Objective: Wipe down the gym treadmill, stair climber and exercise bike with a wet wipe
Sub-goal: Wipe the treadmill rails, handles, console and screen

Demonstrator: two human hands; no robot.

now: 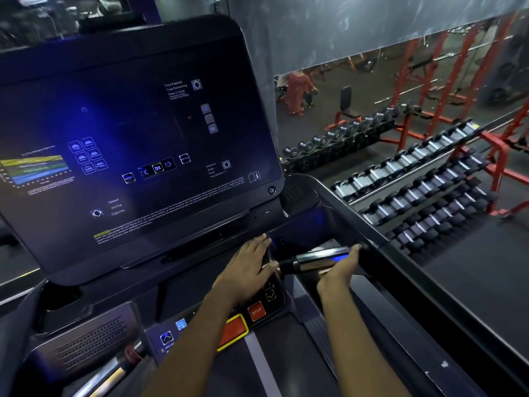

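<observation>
L hand (246,267) flat, fingers together, on treadmill console (183,269); R hand (339,273) wraps chrome grip bar (315,260).

The treadmill console (128,124) is black with a blue sheen, its handgrip (315,260) chrome-silver, its STOP button (256,310) orange-red, the pad (233,332) beside it orange edged yellow. The racks (498,156) are red.
</observation>
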